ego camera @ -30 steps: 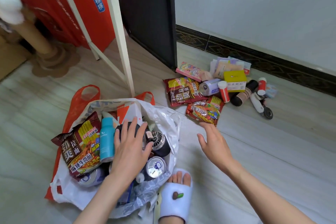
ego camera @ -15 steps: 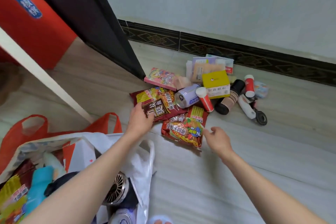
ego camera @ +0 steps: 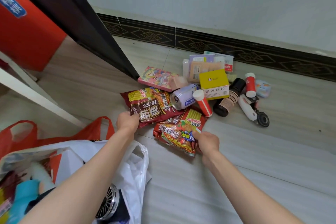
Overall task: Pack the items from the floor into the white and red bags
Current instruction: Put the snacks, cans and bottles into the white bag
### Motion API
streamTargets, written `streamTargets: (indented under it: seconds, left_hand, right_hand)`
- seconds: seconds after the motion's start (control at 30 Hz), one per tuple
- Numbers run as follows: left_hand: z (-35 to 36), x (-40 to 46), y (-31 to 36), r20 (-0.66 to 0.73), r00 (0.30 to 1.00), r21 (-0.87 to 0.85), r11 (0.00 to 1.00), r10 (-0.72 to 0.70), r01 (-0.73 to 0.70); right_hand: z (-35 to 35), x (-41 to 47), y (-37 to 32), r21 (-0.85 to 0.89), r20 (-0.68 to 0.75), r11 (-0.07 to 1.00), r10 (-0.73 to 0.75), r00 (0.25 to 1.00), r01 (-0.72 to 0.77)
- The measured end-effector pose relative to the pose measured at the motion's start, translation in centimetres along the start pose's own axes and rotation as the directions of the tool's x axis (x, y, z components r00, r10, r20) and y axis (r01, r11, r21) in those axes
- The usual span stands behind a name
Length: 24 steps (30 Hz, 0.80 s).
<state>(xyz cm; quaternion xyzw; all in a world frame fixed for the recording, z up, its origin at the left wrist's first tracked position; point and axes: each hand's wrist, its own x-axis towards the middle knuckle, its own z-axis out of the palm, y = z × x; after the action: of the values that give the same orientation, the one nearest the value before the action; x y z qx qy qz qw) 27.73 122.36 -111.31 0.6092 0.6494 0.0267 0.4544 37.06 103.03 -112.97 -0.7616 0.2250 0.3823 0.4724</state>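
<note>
My left hand (ego camera: 127,121) grips the near corner of a dark red noodle packet (ego camera: 151,106) lying on the floor. My right hand (ego camera: 207,141) pinches the right edge of a second, brighter red noodle packet (ego camera: 177,132) beside it. The white bag (ego camera: 131,167) sits inside the red bag (ego camera: 21,132) at lower left, holding a blue bottle (ego camera: 23,196), a small round fan (ego camera: 107,203) and other packets. Behind the noodles lie a can (ego camera: 182,96), a red tube (ego camera: 202,102), a yellow box (ego camera: 214,83) and a colourful flat box (ego camera: 157,78).
A dark bottle (ego camera: 230,99), a second red tube (ego camera: 250,84), a white tool with a black wheel (ego camera: 251,112) and flat packets (ego camera: 205,63) lie near the dark skirting (ego camera: 236,45). A black door panel (ego camera: 81,23) and a white frame leg (ego camera: 36,92) stand to the left.
My left hand left the bag and reached to the dark red packet, closing on it. My right hand moved forward and closed on the other noodle packet. The view swung right.
</note>
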Motion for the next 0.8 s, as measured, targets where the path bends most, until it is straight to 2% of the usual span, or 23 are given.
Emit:
streamTargets:
  seconds: [0.1, 0.2, 0.27, 0.37, 0.47, 0.63, 0.73, 0.8]
  left_hand:
    - [-1.0, -1.7, 0.5, 0.000, 0.992, -0.025, 0.991, 0.129, -0.129]
    - [-2.5, -3.7, 1.3, -0.003, 0.971, -0.102, 0.966, 0.239, -0.238]
    - [-4.1, -5.3, 1.9, 0.002, 0.956, -0.125, 0.948, 0.294, -0.292]
    - [-7.0, -7.7, 2.4, 0.014, 0.933, -0.094, 0.929, 0.360, -0.357]
    - [-10.7, -10.8, 2.6, -0.005, 0.901, -0.066, 0.899, 0.433, -0.432]
    - [-18.2, -15.5, -0.9, -0.069, 0.912, -0.204, 0.889, 0.405, -0.411]
    - [-22.4, -18.5, -4.5, -0.083, 0.943, -0.372, 0.868, 0.321, -0.329]
    - [-24.8, -20.4, -6.7, -0.114, 0.955, -0.488, 0.822, 0.272, -0.293]
  right_hand:
    - [0.0, -1.1, 0.6, 0.054, -0.006, 0.997, -0.052, 0.999, 0.052]
    - [-0.2, -3.6, 0.7, 0.036, 0.018, 0.988, -0.150, 0.989, 0.149]
    - [-0.6, -6.0, 0.1, -0.042, 0.024, 0.964, -0.261, 0.965, 0.262]
    - [-1.5, -9.6, -0.9, -0.230, 0.059, 0.874, -0.427, 0.902, 0.429]
    - [-2.6, -13.1, -1.7, -0.303, 0.106, 0.803, -0.507, 0.856, 0.513]
    - [-3.6, -19.7, -2.2, -0.334, 0.163, 0.688, -0.631, 0.759, 0.644]
    - [-2.9, -23.4, -2.1, -0.350, 0.220, 0.605, -0.689, 0.691, 0.715]
    - [-2.1, -25.5, -1.7, -0.326, 0.266, 0.587, -0.695, 0.668, 0.741]
